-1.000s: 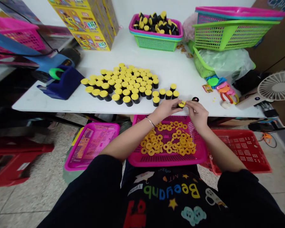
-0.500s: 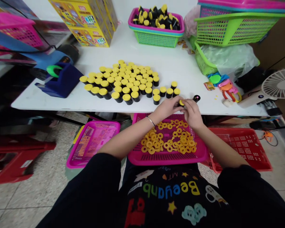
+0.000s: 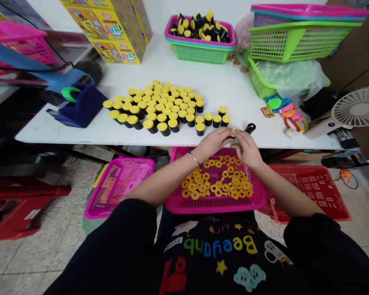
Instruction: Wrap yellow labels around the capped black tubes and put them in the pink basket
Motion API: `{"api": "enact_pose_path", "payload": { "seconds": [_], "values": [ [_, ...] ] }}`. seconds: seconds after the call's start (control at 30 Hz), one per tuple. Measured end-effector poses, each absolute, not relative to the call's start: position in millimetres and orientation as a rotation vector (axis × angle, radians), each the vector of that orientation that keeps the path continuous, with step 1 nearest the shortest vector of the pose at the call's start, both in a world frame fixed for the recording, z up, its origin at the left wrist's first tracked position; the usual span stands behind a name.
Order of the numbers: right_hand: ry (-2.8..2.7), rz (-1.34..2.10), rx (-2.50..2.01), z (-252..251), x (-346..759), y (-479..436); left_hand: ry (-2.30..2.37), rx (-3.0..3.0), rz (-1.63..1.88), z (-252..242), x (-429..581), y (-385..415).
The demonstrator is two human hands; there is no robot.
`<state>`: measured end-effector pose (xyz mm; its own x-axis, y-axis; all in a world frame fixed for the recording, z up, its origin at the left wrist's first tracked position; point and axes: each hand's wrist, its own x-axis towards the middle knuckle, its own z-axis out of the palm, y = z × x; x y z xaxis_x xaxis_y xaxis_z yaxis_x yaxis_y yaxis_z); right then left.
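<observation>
My left hand (image 3: pixel 214 141) and my right hand (image 3: pixel 247 147) meet at the front edge of the white table (image 3: pixel 221 88), fingers pinched together around a small black piece with a yellow top (image 3: pixel 233 132), mostly hidden by the fingers. A loose black piece with a pink dot (image 3: pixel 250 128) lies just beyond my right hand. To the left of my hands stands a cluster of several black cylinders with yellow caps (image 3: pixel 160 107). On my lap sits a pink tray (image 3: pixel 258 196) holding several yellow rings (image 3: pixel 217 182).
A green-and-pink basket of unsorted black and yellow pieces (image 3: pixel 199 37) stands at the back. Stacked green and pink baskets (image 3: pixel 295 39) sit back right, a blue tape dispenser (image 3: pixel 78 104) at the left, a white fan (image 3: pixel 353 108) at the right. Pink (image 3: pixel 118 186) and red (image 3: pixel 310 192) trays lie on the floor.
My hands have drawn slightly closer together and nearer the table edge, closing over the small piece so its yellow top now barely shows.
</observation>
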<state>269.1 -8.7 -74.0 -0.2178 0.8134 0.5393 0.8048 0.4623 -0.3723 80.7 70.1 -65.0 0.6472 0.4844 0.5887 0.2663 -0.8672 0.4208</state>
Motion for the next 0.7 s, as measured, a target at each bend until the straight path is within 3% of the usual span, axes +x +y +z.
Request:
{"api": "enact_pose_path", "payload": {
  "seconds": [0.2,0.37,0.7],
  "values": [
    [-1.815,0.14,-1.306,-81,264,-9,0.667,2.543,1.039,-59,79,70],
    [-1.876,0.044,-1.305,-85,267,-6,0.554,2.617,1.077,-61,80,72],
    [-1.81,0.179,-1.306,-63,261,-15,0.601,2.632,0.962,-54,79,74]
  ]
}}
